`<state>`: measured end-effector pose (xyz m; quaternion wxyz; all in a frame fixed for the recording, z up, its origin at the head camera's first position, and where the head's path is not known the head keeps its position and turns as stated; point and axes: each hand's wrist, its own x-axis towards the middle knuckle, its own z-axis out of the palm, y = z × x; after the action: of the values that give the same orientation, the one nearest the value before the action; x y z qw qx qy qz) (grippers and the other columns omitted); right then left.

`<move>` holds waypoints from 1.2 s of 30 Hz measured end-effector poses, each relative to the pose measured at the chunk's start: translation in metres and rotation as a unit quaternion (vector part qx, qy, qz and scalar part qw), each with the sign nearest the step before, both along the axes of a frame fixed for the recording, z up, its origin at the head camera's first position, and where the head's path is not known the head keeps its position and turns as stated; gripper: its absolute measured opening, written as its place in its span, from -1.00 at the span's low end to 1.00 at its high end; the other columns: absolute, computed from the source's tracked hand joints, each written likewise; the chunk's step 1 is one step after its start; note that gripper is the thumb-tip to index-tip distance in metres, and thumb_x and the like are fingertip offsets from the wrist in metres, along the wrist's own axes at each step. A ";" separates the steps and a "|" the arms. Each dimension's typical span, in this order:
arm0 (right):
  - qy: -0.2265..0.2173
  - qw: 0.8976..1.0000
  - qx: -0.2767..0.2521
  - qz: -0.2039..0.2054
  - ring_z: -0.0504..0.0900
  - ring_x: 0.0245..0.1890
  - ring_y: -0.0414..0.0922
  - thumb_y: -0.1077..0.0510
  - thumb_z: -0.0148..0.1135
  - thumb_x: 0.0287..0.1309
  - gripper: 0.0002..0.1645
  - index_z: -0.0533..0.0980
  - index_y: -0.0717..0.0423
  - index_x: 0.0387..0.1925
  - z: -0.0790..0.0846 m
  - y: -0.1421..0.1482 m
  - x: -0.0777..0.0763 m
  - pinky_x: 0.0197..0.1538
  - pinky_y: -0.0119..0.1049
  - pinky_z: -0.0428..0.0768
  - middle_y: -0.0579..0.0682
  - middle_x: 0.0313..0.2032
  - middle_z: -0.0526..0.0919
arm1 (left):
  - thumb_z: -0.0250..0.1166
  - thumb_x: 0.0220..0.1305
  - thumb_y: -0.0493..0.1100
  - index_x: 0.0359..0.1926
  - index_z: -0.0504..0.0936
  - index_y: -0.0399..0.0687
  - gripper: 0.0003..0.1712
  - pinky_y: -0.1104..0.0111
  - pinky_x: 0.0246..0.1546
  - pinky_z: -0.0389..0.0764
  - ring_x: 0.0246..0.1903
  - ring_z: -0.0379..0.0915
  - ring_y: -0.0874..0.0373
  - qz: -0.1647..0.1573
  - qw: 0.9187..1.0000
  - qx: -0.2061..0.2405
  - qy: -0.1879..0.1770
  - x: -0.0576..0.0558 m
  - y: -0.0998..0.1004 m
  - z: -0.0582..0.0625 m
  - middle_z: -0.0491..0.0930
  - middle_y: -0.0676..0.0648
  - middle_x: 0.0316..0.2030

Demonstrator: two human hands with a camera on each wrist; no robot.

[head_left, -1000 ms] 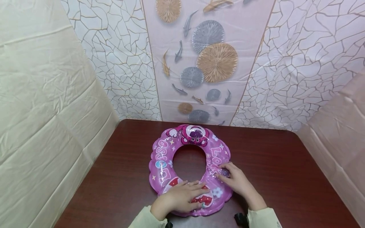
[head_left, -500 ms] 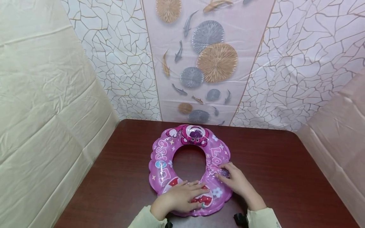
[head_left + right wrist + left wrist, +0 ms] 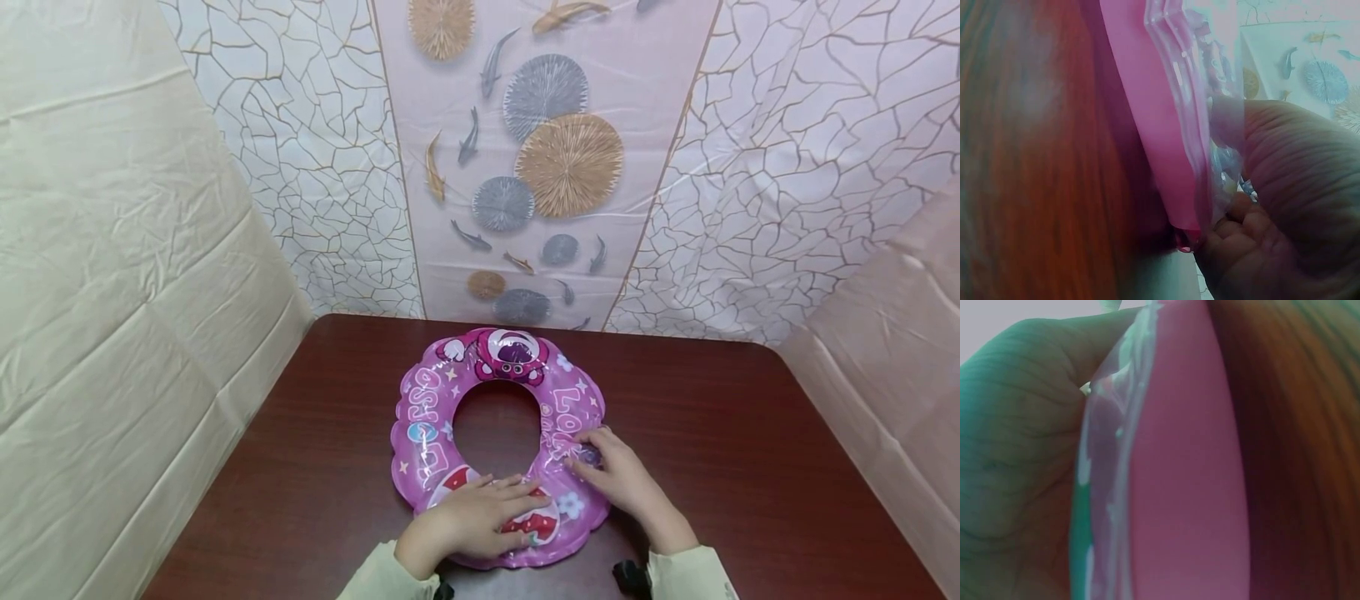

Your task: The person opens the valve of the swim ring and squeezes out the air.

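On dark-red bench [image 3: 720, 433], pink inflatable ring [image 3: 425, 417] lies flat, bear print [image 3: 513, 354] at far side. Left hand [image 3: 483, 518] rests flat over near part, fingers extended; right hand [image 3: 626, 475] grips right side between thumb and bent fingers.

left hand [image 3: 1019, 444] touching pink inflatable [image 3: 1188, 462] | clear film [image 3: 1105, 437] hand-side | wood-grain tabletop [image 3: 1304, 456] blurred

We are reading the letters "LO" [image 3: 567, 397] on the pink inflatable swim ring [image 3: 405, 483]; its other lettering [image 3: 424, 412] we are finding unclear.
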<state>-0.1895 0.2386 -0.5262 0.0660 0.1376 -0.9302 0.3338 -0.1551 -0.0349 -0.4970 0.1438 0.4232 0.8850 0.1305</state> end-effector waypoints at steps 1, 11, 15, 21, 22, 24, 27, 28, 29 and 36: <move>-0.001 1.000 0.000 -0.001 0.61 -0.01 0.02 0.05 0.49 0.14 -0.59 0.60 0.12 -0.03 0.000 0.000 0.000 0.09 0.06 0.60 0.02 -0.08 0.62 | 0.07 0.47 0.24 0.52 0.21 0.49 -0.35 -0.02 0.44 0.15 0.51 0.01 0.14 0.000 1.000 0.000 0.000 0.000 0.000 0.000 0.08 0.18 0.54; 0.003 1.000 0.000 0.000 0.62 -0.03 0.01 0.06 0.50 0.13 -0.59 0.60 0.13 -0.03 0.000 0.000 0.000 0.07 0.05 0.60 0.02 -0.09 0.62 | 0.05 0.48 0.25 0.52 0.20 0.50 -0.35 -0.02 0.44 0.15 0.51 0.00 0.17 -0.003 1.000 -0.002 0.001 -0.002 0.000 -0.004 0.08 0.19 0.54; 0.010 1.000 0.002 0.001 0.62 -0.05 -0.02 0.06 0.50 0.13 -0.59 0.60 0.14 -0.04 0.000 0.000 0.000 0.05 0.04 0.61 0.01 -0.10 0.62 | 0.06 0.48 0.25 0.52 0.19 0.51 -0.35 -0.02 0.44 0.15 0.51 -0.01 0.17 -0.004 1.000 -0.002 0.002 -0.002 0.000 -0.004 0.08 0.20 0.54; 0.013 1.000 0.000 0.003 0.61 -0.06 -0.04 0.07 0.50 0.12 -0.59 0.60 0.13 -0.04 -0.001 -0.001 0.000 0.04 0.03 0.61 -0.01 -0.11 0.62 | 0.06 0.47 0.25 0.52 0.19 0.52 -0.35 -0.02 0.45 0.14 0.51 -0.01 0.17 -0.002 1.000 0.000 -0.005 -0.001 -0.001 -0.002 0.08 0.20 0.54; 0.013 1.000 -0.001 0.003 0.61 -0.07 -0.04 0.07 0.50 0.12 -0.60 0.60 0.13 -0.05 -0.001 -0.001 0.000 0.03 0.02 0.61 -0.02 -0.11 0.62 | 0.06 0.47 0.25 0.52 0.20 0.52 -0.35 -0.01 0.45 0.14 0.51 -0.01 0.17 -0.001 1.000 0.000 -0.006 -0.001 -0.001 -0.002 0.08 0.20 0.54; 0.012 1.000 -0.001 0.003 0.61 -0.08 -0.06 0.07 0.50 0.12 -0.60 0.60 0.12 -0.05 -0.001 -0.001 0.001 0.02 0.01 0.62 -0.03 -0.12 0.61 | 0.06 0.47 0.25 0.52 0.19 0.52 -0.35 -0.01 0.45 0.14 0.51 -0.02 0.16 -0.001 1.000 0.000 -0.005 -0.001 -0.001 -0.003 0.08 0.20 0.54; 0.015 1.000 -0.002 0.002 0.61 -0.09 -0.07 0.07 0.50 0.12 -0.62 0.60 0.11 -0.05 0.000 0.000 0.000 0.00 0.00 0.63 -0.04 -0.13 0.61 | 0.06 0.48 0.25 0.52 0.19 0.52 -0.35 -0.02 0.45 0.14 0.52 -0.02 0.16 -0.001 1.000 0.000 -0.002 -0.001 0.000 -0.003 0.08 0.20 0.54; 0.017 1.000 -0.003 0.003 0.61 -0.09 -0.06 0.08 0.50 0.12 -0.62 0.61 0.11 -0.06 0.000 0.000 0.000 0.00 0.00 0.63 -0.04 -0.13 0.61 | 0.06 0.48 0.25 0.52 0.19 0.51 -0.35 -0.02 0.45 0.14 0.52 -0.02 0.16 -0.001 1.000 -0.001 0.000 -0.001 0.000 -0.003 0.08 0.19 0.54; 0.018 1.000 -0.002 0.002 0.61 -0.09 -0.06 0.08 0.50 0.12 -0.62 0.61 0.11 -0.06 0.000 0.000 0.000 0.01 0.01 0.63 -0.04 -0.12 0.61 | 0.06 0.48 0.25 0.52 0.19 0.51 -0.35 -0.02 0.45 0.14 0.52 -0.02 0.16 -0.002 1.000 -0.001 0.002 -0.002 0.000 -0.003 0.07 0.19 0.54; 0.013 1.000 -0.004 0.003 0.62 -0.05 0.01 0.07 0.50 0.12 -0.60 0.60 0.12 -0.05 -0.001 0.000 0.000 0.05 0.06 0.61 0.02 -0.10 0.63 | 0.06 0.48 0.26 0.52 0.18 0.54 -0.36 -0.01 0.46 0.12 0.52 -0.04 0.17 -0.001 1.000 -0.006 -0.011 -0.002 0.000 -0.002 0.06 0.21 0.54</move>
<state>-0.1898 0.2390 -0.5269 0.0782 0.1445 -0.9274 0.3361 -0.1567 -0.0351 -0.4993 0.1564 0.4215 0.8838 0.1293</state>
